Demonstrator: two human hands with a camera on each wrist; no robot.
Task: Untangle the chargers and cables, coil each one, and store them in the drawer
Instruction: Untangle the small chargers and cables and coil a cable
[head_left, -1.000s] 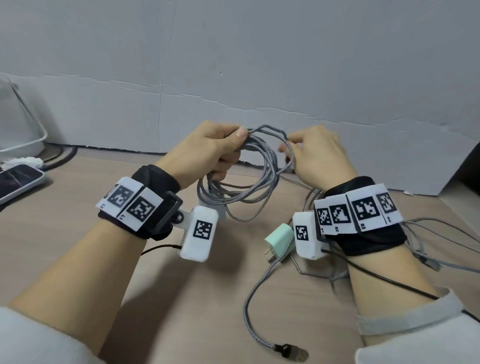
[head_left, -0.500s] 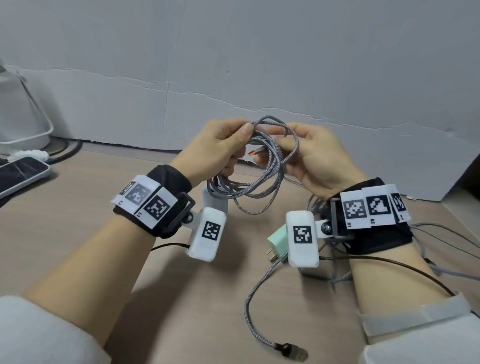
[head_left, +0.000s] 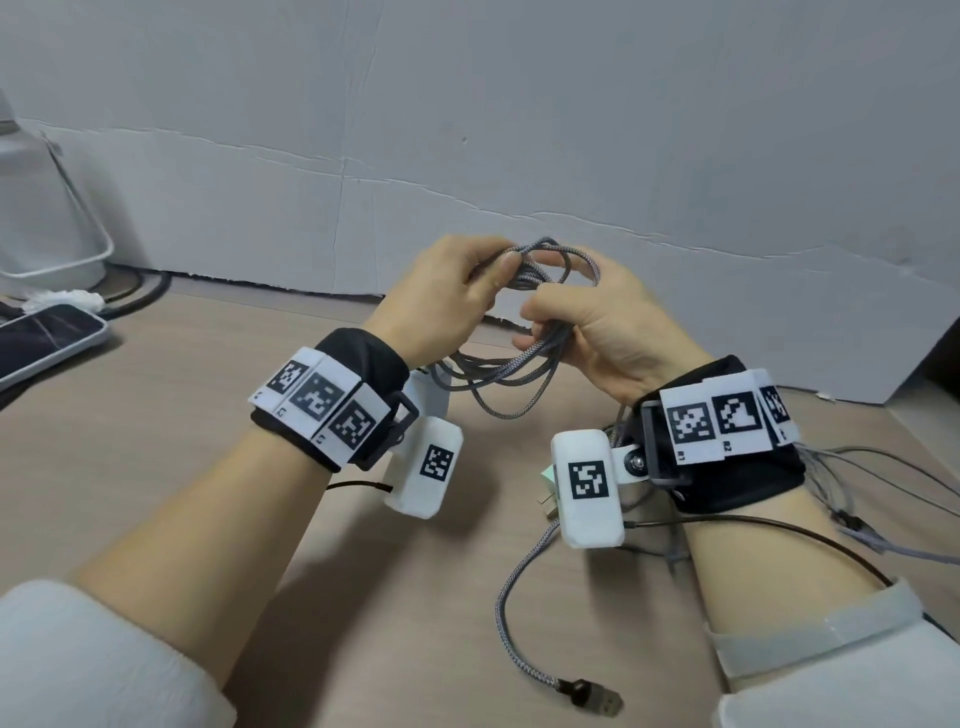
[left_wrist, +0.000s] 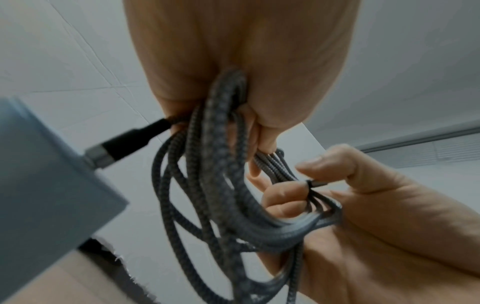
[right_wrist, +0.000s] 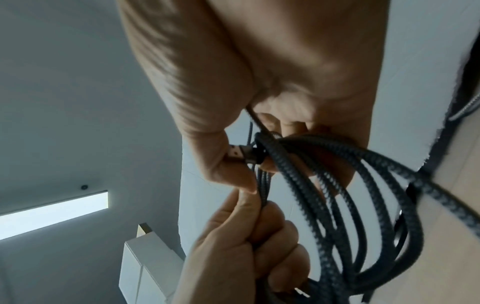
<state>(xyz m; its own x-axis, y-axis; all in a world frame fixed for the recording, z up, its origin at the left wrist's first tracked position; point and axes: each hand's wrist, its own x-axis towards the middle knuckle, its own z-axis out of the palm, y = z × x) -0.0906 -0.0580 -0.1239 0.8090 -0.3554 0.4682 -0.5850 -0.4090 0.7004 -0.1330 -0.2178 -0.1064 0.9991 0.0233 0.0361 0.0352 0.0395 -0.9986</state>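
Closing in since half a second ago, our right hand (head_left: 602, 322) now pinches the metal plug (right_wrist: 237, 153) against the braided grey cable (head_left: 511, 371); our left hand (head_left: 447, 296) grips its round loops above the wooden table (head_left: 156, 441); a loose plug end (head_left: 597, 699) lies below.

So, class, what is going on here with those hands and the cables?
A person holds a coiled grey braided cable above the wooden table. The left hand grips the loops at the top; the right hand pinches the cable's metal plug against the coil. A second grey braided cable and a mint-green charger lie loose on the table.
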